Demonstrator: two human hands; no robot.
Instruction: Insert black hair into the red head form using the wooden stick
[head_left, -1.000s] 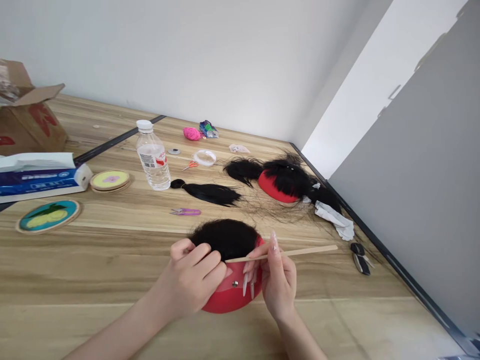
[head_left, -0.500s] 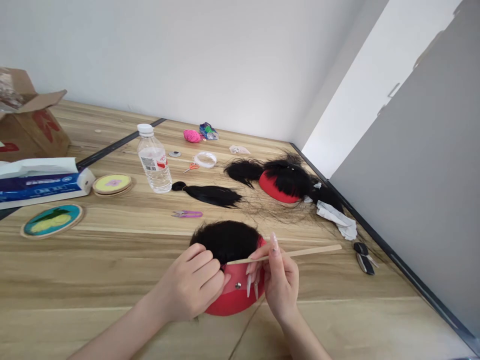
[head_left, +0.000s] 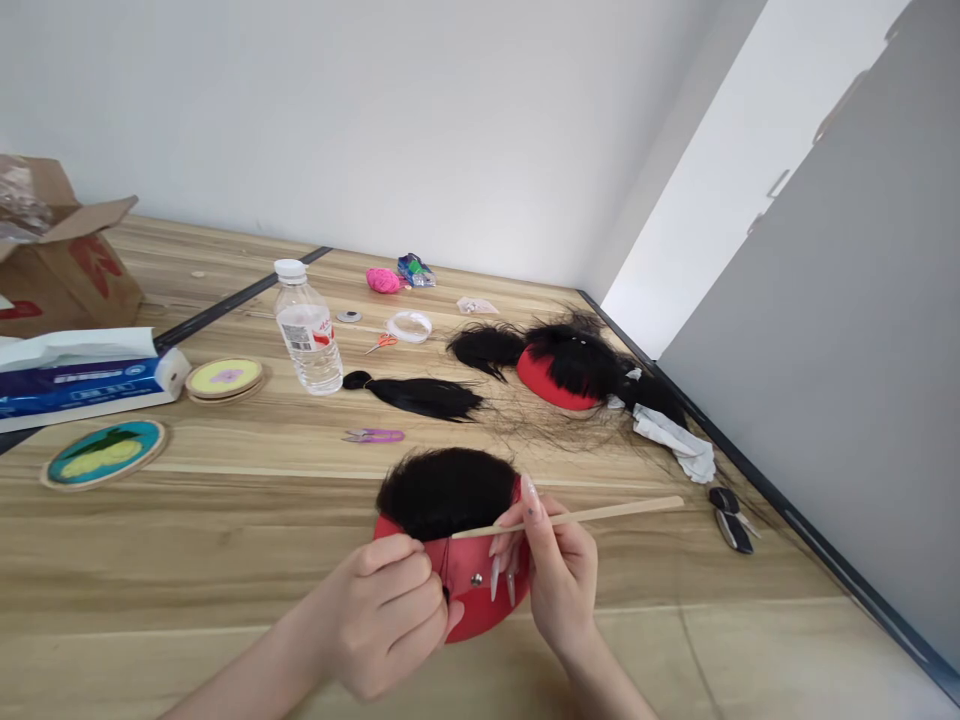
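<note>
Red dome partly behind left fingers

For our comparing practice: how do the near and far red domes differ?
The near dome lies between the left hand and right hand; the far dome lies apart from both. The near dome's hair forms a compact patch; the far dome's spreads past its edge. Both are red, with black hair.

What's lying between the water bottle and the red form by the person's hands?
Between the water bottle and that red form lie a tied black hair bundle and purple snips, as the head view shows.
</note>
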